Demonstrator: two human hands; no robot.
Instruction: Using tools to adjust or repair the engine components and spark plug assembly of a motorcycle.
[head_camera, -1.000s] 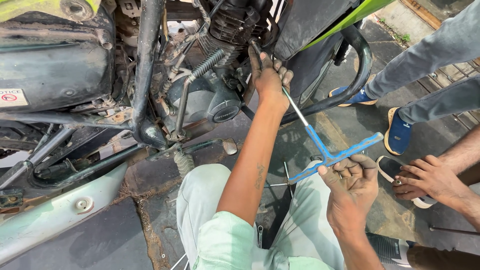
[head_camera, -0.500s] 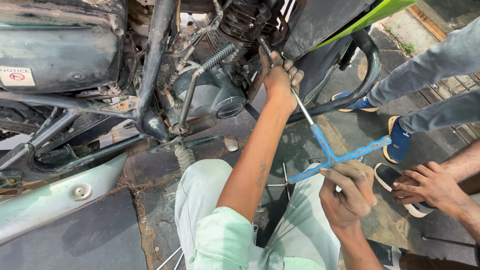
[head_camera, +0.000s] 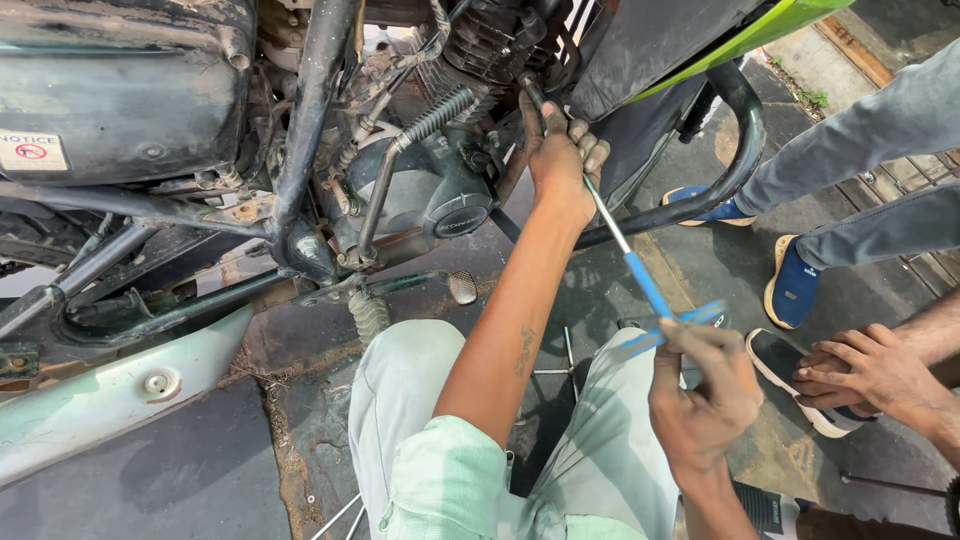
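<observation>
The wrench (head_camera: 640, 275), a long steel shaft with a blue crossbar handle, runs slantwise from the motorcycle engine (head_camera: 430, 190) down towards the person's lap. The left hand (head_camera: 560, 160) is closed around the shaft's upper end, close against the engine beneath the dark finned cylinder. The right hand (head_camera: 705, 395) grips the blue crossbar, which looks blurred. A black crash bar (head_camera: 740, 150) curves just behind the shaft. At the right, another person's hands (head_camera: 865, 365) rest together on a dark shoe (head_camera: 790, 365), near blue shoes (head_camera: 790, 285) on the floor.
</observation>
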